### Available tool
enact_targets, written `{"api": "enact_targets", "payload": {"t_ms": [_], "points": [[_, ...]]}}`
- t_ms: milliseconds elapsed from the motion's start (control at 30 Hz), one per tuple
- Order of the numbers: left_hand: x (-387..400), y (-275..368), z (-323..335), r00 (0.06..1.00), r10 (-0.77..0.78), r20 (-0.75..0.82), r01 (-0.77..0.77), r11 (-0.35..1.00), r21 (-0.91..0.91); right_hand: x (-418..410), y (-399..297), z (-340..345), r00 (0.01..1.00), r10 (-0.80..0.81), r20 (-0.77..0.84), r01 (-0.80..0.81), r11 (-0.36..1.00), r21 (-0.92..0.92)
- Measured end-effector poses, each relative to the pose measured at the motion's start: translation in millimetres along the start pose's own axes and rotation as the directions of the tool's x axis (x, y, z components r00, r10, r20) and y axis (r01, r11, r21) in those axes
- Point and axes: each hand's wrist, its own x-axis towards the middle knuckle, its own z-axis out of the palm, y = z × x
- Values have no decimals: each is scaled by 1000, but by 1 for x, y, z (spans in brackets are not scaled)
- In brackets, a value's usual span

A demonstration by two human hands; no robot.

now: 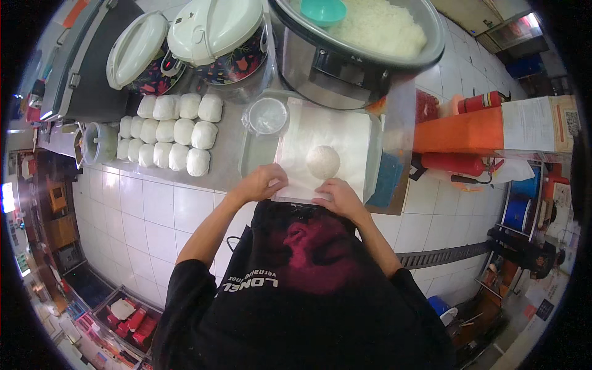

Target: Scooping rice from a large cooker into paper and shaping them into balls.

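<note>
Sheets of white wrapping paper lie on a pale green tray in front of me. On the top sheet rests a round, flat-looking pale mound, possibly moulded rice. My left hand is at the paper's near left edge, fingers curled together; whether it pinches the sheet is unclear. My right hand touches the near part of the paper just below the mound, fingers bent. Plastic film covers a small round bowl at the tray's upper left. White wrapped parcels stand in rows to the left.
A large rice cooker of cooked rice, with a turquoise bowl in it, stands behind the tray. Two lidded patterned pots stand back left. A clear plastic tub sits at the left. A blue item lies right of the tray.
</note>
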Motion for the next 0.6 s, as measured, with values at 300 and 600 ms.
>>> {"api": "enact_targets", "payload": {"t_ms": [300,600], "points": [[15,26,21,789,194,-583,-99,977,190,-48,18,-39,869,106,-484,-201,968,-148],[16,10,20,863,35,-505,-43,999,-4,-41,7,-42,913,115,-392,-162,983,-90]]}}
